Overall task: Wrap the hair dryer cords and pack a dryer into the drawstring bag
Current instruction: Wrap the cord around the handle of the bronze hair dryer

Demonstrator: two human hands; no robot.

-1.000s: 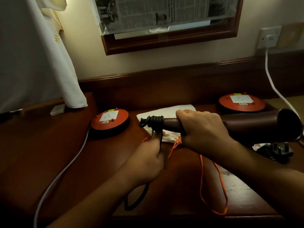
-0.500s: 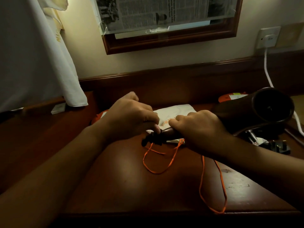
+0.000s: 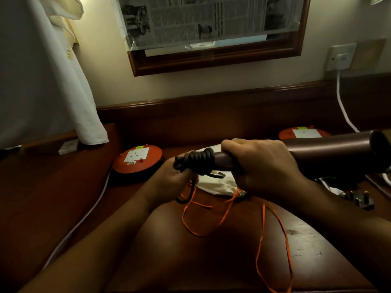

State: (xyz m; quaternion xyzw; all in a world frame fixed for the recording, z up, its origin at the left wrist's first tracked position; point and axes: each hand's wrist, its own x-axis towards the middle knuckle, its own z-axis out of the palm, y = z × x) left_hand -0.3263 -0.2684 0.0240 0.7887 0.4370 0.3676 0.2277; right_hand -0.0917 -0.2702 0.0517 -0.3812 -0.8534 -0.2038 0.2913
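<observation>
Left hand (image 3: 173, 180) dropped lower, pinching cord (image 3: 198, 160), right hand (image 3: 260, 166) clamped on hair dryer (image 3: 330, 153), held level, pointing right

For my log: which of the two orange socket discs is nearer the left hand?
The left disc, beside the left hand; the right disc sits behind the hair dryer.

The bag (image 3: 218, 187) lies mid-surface (image 3: 211, 261). Over the bag hangs the dryer (image 3: 328, 153), its cord (image 3: 198, 158) coiled at the left end. Left of the bag sits a reel (image 3: 137, 163). Right and behind is a second reel (image 3: 302, 134), right a plug (image 3: 362, 199). Before the bag trail the strings (image 3: 263, 220).
</observation>
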